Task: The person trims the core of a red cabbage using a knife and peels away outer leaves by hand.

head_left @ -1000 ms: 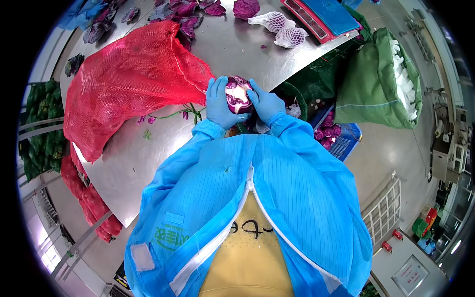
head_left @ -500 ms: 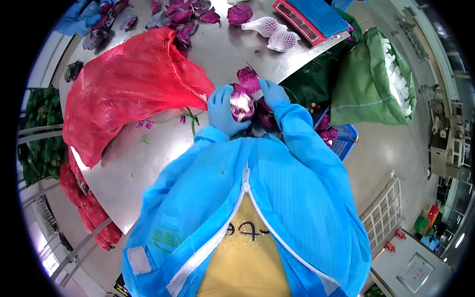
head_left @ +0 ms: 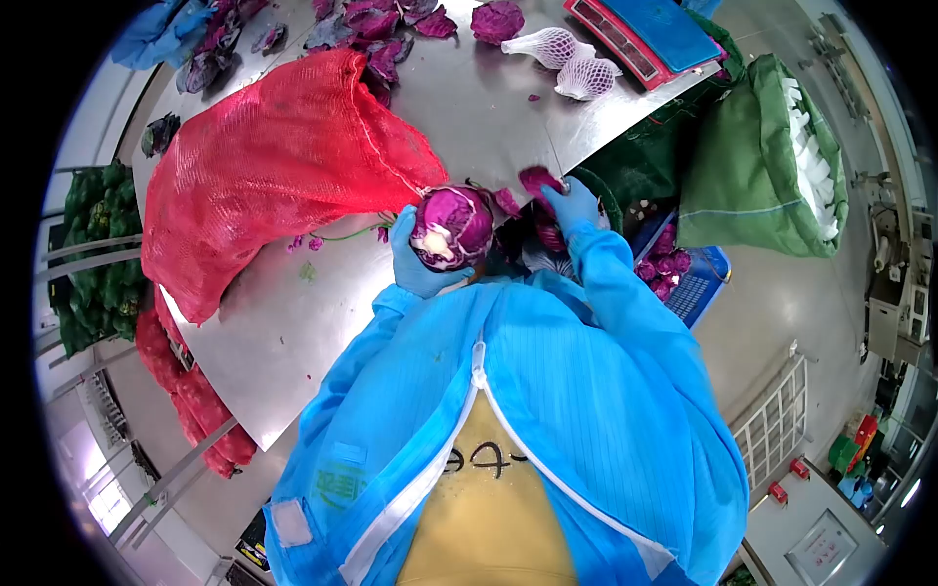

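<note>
My left hand (head_left: 418, 262), in a blue glove, cups a trimmed red cabbage (head_left: 467, 223) from the left and below, its pale cut stem facing me. To the right, my gloved right hand (head_left: 576, 205) is closed at a purple cabbage leaf (head_left: 539, 182), apart from the head. A thin dark line rises above those fingers; it may be a blade, but I cannot make it out. Below and between the hands lie dark loose leaves, partly hidden by my sleeves. The mouth of a red mesh sack (head_left: 264, 166) comes close to the cabbage.
Loose outer leaves (head_left: 371, 24), another red cabbage (head_left: 497, 21), white foam nets (head_left: 586, 76) and a red-blue scale (head_left: 645, 39) are on the steel table (head_left: 459, 107). On the right stand a green sack (head_left: 743, 176) and a blue crate (head_left: 705, 283). Another person's gloved hand (head_left: 186, 34) shows top left.
My hands have moved apart. The cabbage has shifted left and down with my left hand; my right hand has gone right with a leaf pulled from the head. The view has shifted slightly.
</note>
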### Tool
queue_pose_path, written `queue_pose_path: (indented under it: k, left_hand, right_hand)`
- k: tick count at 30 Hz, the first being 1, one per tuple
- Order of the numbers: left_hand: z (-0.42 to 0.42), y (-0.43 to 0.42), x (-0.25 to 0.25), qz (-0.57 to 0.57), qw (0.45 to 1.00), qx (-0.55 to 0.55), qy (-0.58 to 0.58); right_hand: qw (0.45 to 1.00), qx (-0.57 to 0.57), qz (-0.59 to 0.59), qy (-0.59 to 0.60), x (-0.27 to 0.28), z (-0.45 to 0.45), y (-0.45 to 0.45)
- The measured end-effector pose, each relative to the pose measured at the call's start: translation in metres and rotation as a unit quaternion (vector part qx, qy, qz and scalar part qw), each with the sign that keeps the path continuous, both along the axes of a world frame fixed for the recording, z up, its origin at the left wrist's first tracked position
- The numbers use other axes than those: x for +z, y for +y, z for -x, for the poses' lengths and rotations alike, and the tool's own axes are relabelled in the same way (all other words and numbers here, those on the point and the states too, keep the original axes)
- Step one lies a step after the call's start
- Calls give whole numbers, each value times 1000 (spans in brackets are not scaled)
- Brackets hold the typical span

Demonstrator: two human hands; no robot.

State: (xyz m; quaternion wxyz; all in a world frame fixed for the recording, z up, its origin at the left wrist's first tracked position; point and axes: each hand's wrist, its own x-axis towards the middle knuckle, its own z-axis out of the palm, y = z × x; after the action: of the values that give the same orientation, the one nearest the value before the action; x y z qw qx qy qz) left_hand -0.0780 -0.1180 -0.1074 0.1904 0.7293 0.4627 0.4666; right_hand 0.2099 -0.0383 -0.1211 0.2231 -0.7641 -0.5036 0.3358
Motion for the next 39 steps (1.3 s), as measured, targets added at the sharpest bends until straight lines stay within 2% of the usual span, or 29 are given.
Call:
queue_pose_path:
  k: [1, 2, 3, 5, 6, 7, 9, 10, 11, 12, 13, 15, 16, 17, 19, 20, 24, 25, 27, 29, 31, 35, 37, 38, 39]
  left_hand:
    - [1, -1, 0, 3, 1000, 6, 1]
    - [1, -1, 0, 5, 1000, 7, 0]
    - [-1, 0, -2, 3, 1000, 6, -3]
    - [-4, 4, -5, -3, 1000, 4, -9]
    - [-5, 6, -5, -5, 1000, 1, -9]
    - [-6, 7, -4, -8, 1000, -1, -9]
    - [-7, 10, 4, 2, 1000, 1, 5]
    - [-7, 10, 10, 20, 999, 13, 33]
    - [-6, 10, 17, 54, 995, 31, 81]
    - [-7, 12, 24, 54, 995, 30, 81]
    - [-9, 13, 31, 50, 994, 18, 95]
    - [-15, 15, 38, 48, 993, 4, 109]
    - [-20, 16, 39, 55, 994, 12, 96]
    - [-24, 19, 41, 60, 995, 21, 82]
    - [-30, 21, 45, 72, 992, 23, 99]
    - [-32, 23, 46, 77, 991, 34, 104]
    - [-36, 33, 49, 91, 987, 45, 126]
    - [-35, 32, 47, 94, 986, 49, 131]
    - [-29, 20, 34, 60, 991, 41, 112]
    - [-22, 14, 14, -31, 996, 58, 60]
    - [-30, 6, 26, -74, 992, 102, 34]
    - [-24, 2, 22, -76, 988, 135, 30]
    - [-17, -1, 22, -66, 987, 139, 39]
    - [-14, -3, 17, -62, 988, 138, 36]
    - [-11, -6, 12, -59, 988, 139, 35]
  right_hand:
    - [1000, 12, 16, 19, -3, -5, -12]
    - [997, -18, -75, -5, -15, -4, -25]
    - [998, -20, -67, -4, -7, 3, -35]
    - [991, -45, -66, 104, 32, 29, -32]
    - [992, 1, -7, 127, 50, 40, -27]
    - [987, 59, -55, 141, 40, 51, -20]
    - [968, 105, -49, 221, 32, 65, -9]
    - [969, 104, -50, 220, 29, 63, -1]
    - [958, 148, 4, 245, 26, 61, 7]
    - [942, 191, 59, 268, 30, 60, 13]
    - [943, 190, 59, 268, 33, 58, 16]
    - [955, 255, 45, 145, 40, 54, 20]
    - [969, 230, -8, 86, 33, 57, 17]
    - [970, 228, -8, 84, 32, 59, 18]
    - [967, 245, -42, -61, 49, 64, 22]
    - [965, 243, -70, -68, 56, 66, 25]
    - [947, 290, -55, -127, 58, 69, 44]
    - [949, 285, -55, -126, 53, 66, 45]
    - [949, 271, 31, -160, 34, 56, 48]
    - [959, 260, 26, -111, 31, 53, 36]
    - [986, 159, 51, -9, 62, 59, 21]
    - [985, 155, -34, 60, 21, 70, 16]
    - [989, 42, -20, 143, 15, 56, 8]
    - [990, 19, 54, 129, 22, 36, 2]
    - [995, -11, 24, 93, -9, 16, -6]
